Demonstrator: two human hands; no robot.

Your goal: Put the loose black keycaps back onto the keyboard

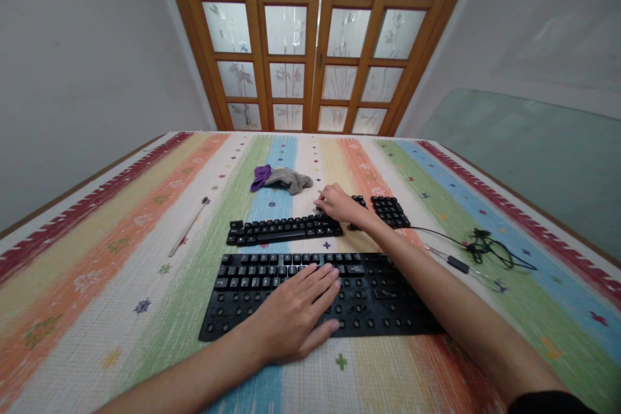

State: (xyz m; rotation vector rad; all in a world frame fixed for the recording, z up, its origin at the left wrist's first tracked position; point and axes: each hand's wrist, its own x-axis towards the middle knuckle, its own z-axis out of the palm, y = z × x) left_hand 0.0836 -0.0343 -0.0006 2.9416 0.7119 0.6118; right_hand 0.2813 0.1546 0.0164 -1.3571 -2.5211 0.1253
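A black keyboard [228, 310] lies in front of me. Keycaps sit on its upper rows at the left and middle, while bare switch posts show on the lower rows and the right side. My left hand [298, 310] rests flat across its middle, fingers stretched out. Beyond it, loose black keycaps [284, 230] are laid in rows on the tablecloth. My right hand [338, 202] reaches over the keyboard to the far right end of these rows. Its fingers are pinched together, with a small dark piece, apparently a keycap, partly visible under the fingertips.
Right of the rows lies a block of number-pad keycaps [389, 212]. A coiled black cable [490, 249] and a wire tool with a dark handle [458, 264] are farther right. A brush [190, 226] lies left; a grey and purple cloth [286, 179] lies behind the keycaps.
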